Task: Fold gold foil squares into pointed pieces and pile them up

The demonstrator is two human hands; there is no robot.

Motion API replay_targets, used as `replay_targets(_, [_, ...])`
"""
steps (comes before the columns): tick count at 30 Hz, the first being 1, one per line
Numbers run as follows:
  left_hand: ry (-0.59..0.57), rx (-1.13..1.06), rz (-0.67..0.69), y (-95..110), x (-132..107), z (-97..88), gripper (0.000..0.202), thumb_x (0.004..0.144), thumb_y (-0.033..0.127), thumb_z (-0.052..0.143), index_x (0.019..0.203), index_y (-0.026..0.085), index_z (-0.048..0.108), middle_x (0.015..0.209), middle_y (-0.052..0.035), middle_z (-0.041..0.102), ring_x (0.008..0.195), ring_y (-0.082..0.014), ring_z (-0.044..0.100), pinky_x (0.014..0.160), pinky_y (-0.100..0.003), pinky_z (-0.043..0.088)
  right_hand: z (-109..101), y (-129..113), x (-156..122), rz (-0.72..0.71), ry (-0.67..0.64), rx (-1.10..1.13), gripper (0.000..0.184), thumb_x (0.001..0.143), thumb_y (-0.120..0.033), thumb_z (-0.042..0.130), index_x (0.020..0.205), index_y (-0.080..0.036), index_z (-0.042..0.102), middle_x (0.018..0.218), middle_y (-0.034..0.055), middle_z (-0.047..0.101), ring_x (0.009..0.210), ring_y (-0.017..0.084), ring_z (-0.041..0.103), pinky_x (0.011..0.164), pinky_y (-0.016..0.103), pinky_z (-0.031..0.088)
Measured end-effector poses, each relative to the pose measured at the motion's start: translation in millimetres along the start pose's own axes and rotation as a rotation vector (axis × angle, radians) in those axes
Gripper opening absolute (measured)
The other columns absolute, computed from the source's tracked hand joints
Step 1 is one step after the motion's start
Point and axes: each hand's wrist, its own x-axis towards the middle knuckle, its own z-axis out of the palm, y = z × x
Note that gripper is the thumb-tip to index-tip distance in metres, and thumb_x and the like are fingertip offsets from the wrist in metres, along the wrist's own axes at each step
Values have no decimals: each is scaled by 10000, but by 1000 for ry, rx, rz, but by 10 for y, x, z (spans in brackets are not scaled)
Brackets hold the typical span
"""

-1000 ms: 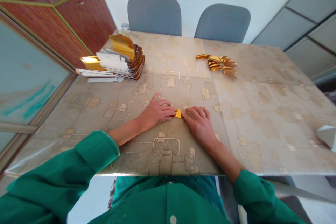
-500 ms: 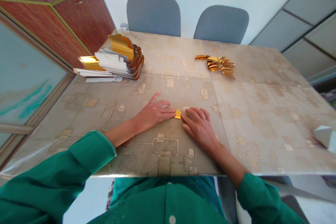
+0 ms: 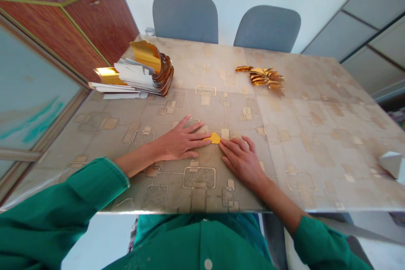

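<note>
Resting flat on the desk, the left hand and right hand meet at a small folded gold paper piece, their fingers slightly spread and closing on it from either side, not clamped. Farther off lie a stack of gold-and-white paper strips — up to the left — and a small pile of folded gold pieces.

Left hand slid left; gold paper shows more.
</note>
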Motion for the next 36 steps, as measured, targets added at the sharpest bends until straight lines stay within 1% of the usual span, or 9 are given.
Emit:
replay_targets(3, [48, -1, 4, 10, 79, 1, 391, 1010, 465, 463, 1374, 342, 534, 1431, -1, 557, 1437, -268, 364, 1192, -598, -51, -3, -15, 94, 12, -18, 22, 276, 993, -294, 505, 1210, -219, 658, 1208, 54, 690, 1112, 221, 544, 1095, 446, 253])
replay_targets(5, [88, -4, 1, 9, 141, 7, 309, 1031, 390, 447, 1289, 338, 609, 1379, 26, 603, 1404, -242, 421, 1204, -574, -48, 24, -20, 218, 41, -37, 7, 245, 1007, -280, 479, 1134, -218, 679, 1068, 53, 715, 1006, 205, 557, 1044, 416, 283])
replay_targets(9, [146, -30, -26, -22, 208, 26, 245, 1009, 340, 511, 1194, 368, 670, 1249, 55, 688, 1332, -211, 509, 1218, -564, -25, 92, 2, 396, 76, -39, -75, 214, 1008, -279, 491, 1061, -222, 690, 905, 41, 689, 900, 200, 528, 935, 372, 306])
replay_targets(17, [169, -35, -15, -31, 119, -15, 286, 1025, 253, 482, 1244, 352, 637, 1219, 43, 705, 1280, -178, 553, 1223, -575, 23, 46, 63, 237, 45, 0, -26, 190, 988, -286, 536, 1103, -230, 676, 943, 35, 685, 926, 191, 525, 967, 373, 289])
replay_targets(23, [288, 3, 6, 1, 135, 4, 296, 1030, 176, 433, 1220, 273, 638, 1190, -13, 718, 1133, -140, 652, 1210, -497, 232, 6, 27, 376, 58, -35, 7, 224, 950, -396, 587, 902, -203, 691, 876, 43, 673, 893, 208, 531, 920, 376, 319])
replay_targets(26, [347, 20, -55, 11, 203, 28, 269, 1022, 184, 443, 1159, 244, 667, 1101, -25, 746, 1055, -152, 682, 1137, -445, 367, -3, 29, 497, 84, -25, -12, 220, 966, -343, 556, 857, -201, 683, 812, 41, 663, 840, 202, 525, 835, 356, 333])
replay_targets(29, [389, 64, -152, -6, 309, 26, 252, 1016, 207, 454, 1115, 205, 686, 1006, -50, 756, 934, -160, 698, 961, -346, 499, -16, 87, 614, 85, -3, -45, 225, 976, -278, 528, 840, -197, 688, 772, 46, 661, 814, 202, 525, 783, 348, 330])
replay_targets(33, [424, -13, -207, -77, 419, -12, 301, 1033, 316, 437, 1137, 181, 686, 954, -65, 746, 858, -159, 691, 765, -265, 527, -13, 237, 674, 114, 24, 31, 228, 962, -240, 553, 778, -187, 677, 739, 36, 655, 776, 191, 526, 721, 323, 337])
replay_targets(36, [442, -180, -239, -133, 434, -20, 335, 1022, 397, 458, 1027, 194, 724, 847, -33, 742, 763, -136, 682, 713, -238, 517, 6, 326, 635, 102, 29, 190, 188, 956, -225, 571, 808, -182, 681, 739, 25, 653, 741, 170, 528, 715, 300, 363])
